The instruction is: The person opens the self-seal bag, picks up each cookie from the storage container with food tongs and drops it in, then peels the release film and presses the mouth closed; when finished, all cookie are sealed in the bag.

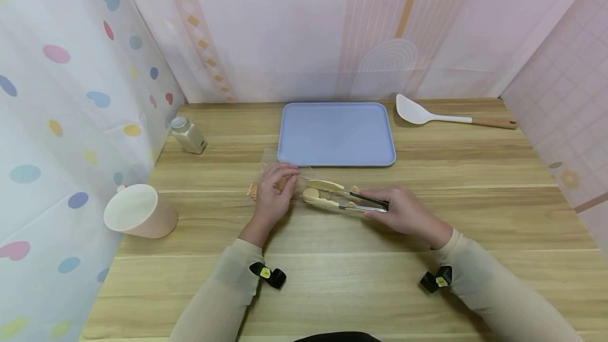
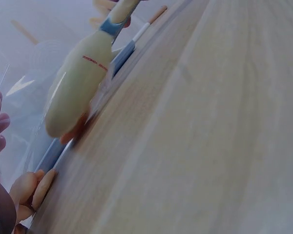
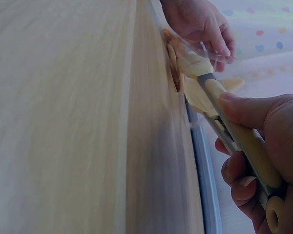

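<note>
My left hand (image 1: 274,194) pinches the edge of a clear plastic bag (image 1: 269,157) that lies on the table in front of the tray. Inside it are several tan, rounded pieces (image 2: 31,190), with an orange piece (image 1: 254,192) showing beside the hand. A pair of tongs (image 1: 324,203) with cream-coloured heads and metal arms is gripped in my right hand (image 1: 404,210). Its heads point left, spread apart, at the bag's mouth. In the right wrist view, thumb and fingers wrap round the tongs' cream handle (image 3: 256,153). A round tan piece (image 1: 311,193) shows between the heads.
A blue tray (image 1: 337,133) lies behind the hands. To its right is a white spatula (image 1: 413,111) with a wooden handle. At the left stand a seasoning jar (image 1: 190,136) and a pale pink mug (image 1: 154,215). Curtains (image 1: 285,30) hang along the table's back and sides.
</note>
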{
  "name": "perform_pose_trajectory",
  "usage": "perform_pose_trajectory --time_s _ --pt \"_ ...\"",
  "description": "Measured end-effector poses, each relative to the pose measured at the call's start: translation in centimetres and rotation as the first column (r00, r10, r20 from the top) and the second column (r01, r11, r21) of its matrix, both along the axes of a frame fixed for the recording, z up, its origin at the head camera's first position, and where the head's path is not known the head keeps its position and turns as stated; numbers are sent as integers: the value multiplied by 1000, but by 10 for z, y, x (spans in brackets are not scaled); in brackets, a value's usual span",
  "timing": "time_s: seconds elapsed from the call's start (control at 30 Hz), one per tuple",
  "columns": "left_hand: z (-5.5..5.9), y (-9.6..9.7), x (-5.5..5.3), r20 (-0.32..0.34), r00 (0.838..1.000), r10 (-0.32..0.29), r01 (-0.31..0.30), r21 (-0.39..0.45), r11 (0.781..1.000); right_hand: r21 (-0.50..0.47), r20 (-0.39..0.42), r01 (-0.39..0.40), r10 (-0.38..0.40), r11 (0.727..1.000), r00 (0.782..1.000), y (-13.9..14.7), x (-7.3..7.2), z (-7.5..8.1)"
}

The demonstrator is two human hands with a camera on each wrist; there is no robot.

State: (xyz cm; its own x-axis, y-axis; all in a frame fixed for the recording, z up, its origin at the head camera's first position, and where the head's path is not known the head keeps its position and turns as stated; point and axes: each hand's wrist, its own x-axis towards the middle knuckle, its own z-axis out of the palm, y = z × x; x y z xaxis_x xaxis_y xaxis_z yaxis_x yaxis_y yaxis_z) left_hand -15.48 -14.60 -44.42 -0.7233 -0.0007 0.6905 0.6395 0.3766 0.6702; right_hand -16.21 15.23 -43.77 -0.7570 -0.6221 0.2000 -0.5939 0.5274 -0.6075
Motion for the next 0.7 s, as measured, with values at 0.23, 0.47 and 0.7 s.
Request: perform_pose_trajectory --time_s 0.23,0.47,0.7 --pt "-4 -1 0 1 1000 12 -12 -2 1000 53 -39 19 -17 998 999 7 3 1" --pt "-3 0 -1 15 1000 8 -8 -3 1000 47 -63 10 -7 999 998 7 5 -3" --pt "-3 -1 -1 18 1000 8 -7 -11 1000 18 -80 23 -22 1000 997 3 5 -4"
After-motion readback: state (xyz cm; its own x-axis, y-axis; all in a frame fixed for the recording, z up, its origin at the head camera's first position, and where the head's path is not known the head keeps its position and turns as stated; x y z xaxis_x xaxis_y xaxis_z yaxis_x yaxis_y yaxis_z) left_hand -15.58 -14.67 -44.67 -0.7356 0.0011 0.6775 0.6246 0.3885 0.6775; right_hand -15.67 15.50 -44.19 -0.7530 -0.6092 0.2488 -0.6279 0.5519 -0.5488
